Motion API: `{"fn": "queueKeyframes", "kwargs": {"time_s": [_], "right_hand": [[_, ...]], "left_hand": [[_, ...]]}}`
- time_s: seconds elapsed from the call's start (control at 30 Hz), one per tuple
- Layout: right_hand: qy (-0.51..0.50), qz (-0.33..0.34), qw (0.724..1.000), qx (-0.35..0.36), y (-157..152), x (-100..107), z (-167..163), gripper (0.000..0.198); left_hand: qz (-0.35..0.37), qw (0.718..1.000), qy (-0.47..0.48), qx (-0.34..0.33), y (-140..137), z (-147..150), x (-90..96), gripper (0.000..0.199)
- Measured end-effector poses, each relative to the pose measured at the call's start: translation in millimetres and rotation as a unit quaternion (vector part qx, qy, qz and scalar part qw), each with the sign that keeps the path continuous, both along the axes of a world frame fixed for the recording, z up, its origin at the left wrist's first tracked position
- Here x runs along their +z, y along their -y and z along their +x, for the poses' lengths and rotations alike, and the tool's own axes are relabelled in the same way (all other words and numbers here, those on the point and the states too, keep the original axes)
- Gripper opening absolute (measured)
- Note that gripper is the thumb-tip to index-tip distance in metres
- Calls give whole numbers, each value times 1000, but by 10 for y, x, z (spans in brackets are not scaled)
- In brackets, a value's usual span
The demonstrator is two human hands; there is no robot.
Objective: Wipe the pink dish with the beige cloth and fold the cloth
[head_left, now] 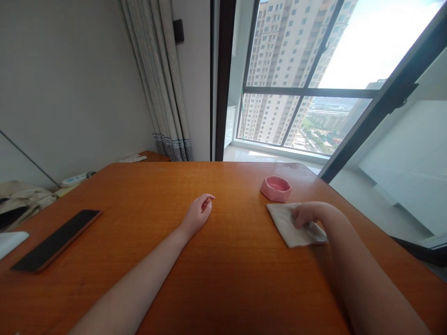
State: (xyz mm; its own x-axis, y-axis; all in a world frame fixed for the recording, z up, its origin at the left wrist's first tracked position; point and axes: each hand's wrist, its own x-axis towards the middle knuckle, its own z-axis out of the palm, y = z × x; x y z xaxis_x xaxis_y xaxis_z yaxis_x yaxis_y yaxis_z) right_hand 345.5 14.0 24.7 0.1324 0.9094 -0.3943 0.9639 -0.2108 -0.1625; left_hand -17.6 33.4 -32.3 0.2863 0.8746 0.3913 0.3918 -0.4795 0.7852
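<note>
Cloth [291,235], matte and squarish, lies under the right hand [310,213].

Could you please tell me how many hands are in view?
2: the left hand, loosely curled, near the middle of the glossy brown wooden table; the right hand, on the pale, roughly square cloth, nearer than the pink hexagonal dish.

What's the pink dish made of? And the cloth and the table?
The pink dish is maybe ceramic or plastic: smooth, faintly shiny sides. The cloth is probably fabric, dull: it looks soft and rumpled. The table seems wooden or wood-look, glossy: grain lines, pale reflections.
</note>
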Motion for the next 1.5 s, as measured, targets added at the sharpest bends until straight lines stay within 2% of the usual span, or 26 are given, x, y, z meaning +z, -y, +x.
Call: {"fn": "queueKeyframes", "kwargs": {"time_s": [0.07,0.1,0.23,0.3,0.33,0.4,0.47,0.53,0.67,1.27,1.5], "right_hand": [[-34,-106,994,-4,-2,38,7,13],[-34,-130,991,0,-1,69,-30,13],[33,24,998,37,29,172,-452,16],[2,72,994,83,67,133,-806,18],[-44,126,981,141,91,80,-997,20],[-128,208,949,201,143,-78,-1354,26],[-174,219,929,241,184,-264,-1614,25],[-174,231,924,249,199,-420,-1740,22],[-168,253,918,254,177,-550,-1730,21],[-163,256,912,275,194,-493,-1718,19],[-160,258,912,276,186,-533,-1720,20]], "left_hand": [[-3,1000,-1,-1,-11,6,-8,22],[-3,1000,-5,-2,-12,14,-9,21],[-2,998,-46,-36,26,81,3,19],[-6,994,-80,-70,76,129,15,19],[-8,991,-101,-89,105,152,22,19],[-4,981,-147,-126,158,194,35,18],[8,970,-186,-158,190,222,45,13],[21,964,-211,-163,196,234,50,9],[31,964,-233,-126,171,232,49,13],[28,965,-226,-130,169,218,44,14],[32,965,-227,-125,171,220,48,16]]}}
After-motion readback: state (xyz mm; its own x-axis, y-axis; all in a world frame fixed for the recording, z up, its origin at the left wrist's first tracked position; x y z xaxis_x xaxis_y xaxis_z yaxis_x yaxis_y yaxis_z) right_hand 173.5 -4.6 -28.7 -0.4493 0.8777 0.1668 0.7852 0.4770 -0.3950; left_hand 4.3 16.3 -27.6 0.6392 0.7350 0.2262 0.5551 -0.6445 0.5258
